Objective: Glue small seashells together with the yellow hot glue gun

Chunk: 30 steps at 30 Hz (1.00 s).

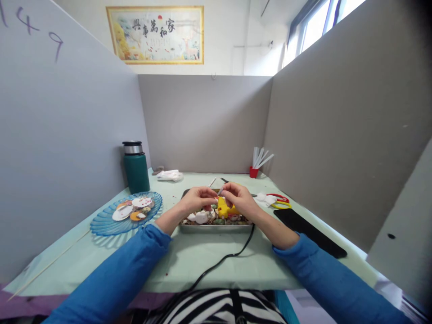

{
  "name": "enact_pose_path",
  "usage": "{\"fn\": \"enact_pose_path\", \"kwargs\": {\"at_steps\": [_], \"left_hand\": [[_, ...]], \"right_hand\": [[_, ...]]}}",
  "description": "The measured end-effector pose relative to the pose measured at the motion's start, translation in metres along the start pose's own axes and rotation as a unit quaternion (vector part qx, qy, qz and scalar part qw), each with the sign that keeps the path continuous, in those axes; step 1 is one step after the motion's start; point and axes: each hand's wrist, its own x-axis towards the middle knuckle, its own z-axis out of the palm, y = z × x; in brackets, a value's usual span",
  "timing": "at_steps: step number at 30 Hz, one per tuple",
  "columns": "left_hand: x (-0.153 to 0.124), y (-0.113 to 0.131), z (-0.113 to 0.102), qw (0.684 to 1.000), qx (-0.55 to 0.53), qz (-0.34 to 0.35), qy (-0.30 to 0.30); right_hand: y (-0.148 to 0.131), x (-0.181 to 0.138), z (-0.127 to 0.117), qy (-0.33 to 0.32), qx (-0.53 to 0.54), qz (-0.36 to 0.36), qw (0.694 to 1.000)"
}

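Note:
Both my hands meet above a metal tray (216,227) of shells and pebbles in the middle of the table. My left hand (199,199) is closed in a pinch on a small piece that I cannot make out. My right hand (239,199) is also pinched, its fingertips touching the left hand's, with a thin stick poking up between them. A yellow glue gun (223,209) lies in the tray just under my right hand, and its black cord (232,254) runs toward me over the table edge.
A blue glass plate (108,223) of painted shells sits at left, with a green flask (136,167) behind it. A red cup of white sticks (254,171), red and yellow scissors (279,201) and a black phone (308,231) lie at right. Grey partitions surround the table.

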Motion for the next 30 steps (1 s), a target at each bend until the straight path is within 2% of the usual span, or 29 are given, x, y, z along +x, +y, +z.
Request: {"fn": "enact_pose_path", "kwargs": {"at_steps": [2, 5, 8, 12, 16, 21, 24, 26, 28, 30], "left_hand": [[0.003, -0.004, -0.007, 0.992, 0.118, 0.036, 0.029], [0.005, -0.008, -0.019, 0.949, 0.293, 0.081, 0.079], [0.005, -0.006, -0.029, 0.914, 0.384, 0.082, 0.102], [0.004, -0.006, -0.032, 0.893, 0.441, 0.060, 0.063], [0.005, -0.016, -0.032, 0.885, 0.461, 0.059, 0.025], [0.008, -0.027, -0.033, 0.859, 0.507, 0.061, -0.027], [0.009, -0.028, -0.034, 0.866, 0.494, 0.070, -0.017], [0.010, -0.026, -0.033, 0.886, 0.458, 0.069, 0.008], [0.010, -0.021, -0.032, 0.925, 0.373, 0.058, 0.040], [0.008, -0.013, -0.030, 0.974, 0.219, 0.041, 0.041]], "right_hand": [[0.004, 0.001, -0.002, 0.012, -0.011, -0.001, 1.000], [0.008, 0.002, -0.004, 0.033, -0.029, -0.001, 0.999], [0.010, 0.002, -0.005, 0.041, -0.040, -0.001, 0.998], [0.010, 0.001, -0.005, 0.041, -0.059, -0.001, 0.997], [0.012, 0.001, -0.005, 0.034, -0.072, -0.004, 0.997], [0.016, 0.002, -0.005, 0.024, -0.076, -0.004, 0.997], [0.018, 0.002, -0.005, 0.023, -0.076, -0.003, 0.997], [0.019, 0.002, -0.005, 0.026, -0.069, -0.003, 0.997], [0.019, 0.002, -0.005, 0.028, -0.061, -0.003, 0.998], [0.017, 0.001, -0.004, 0.026, -0.050, -0.003, 0.998]]}}
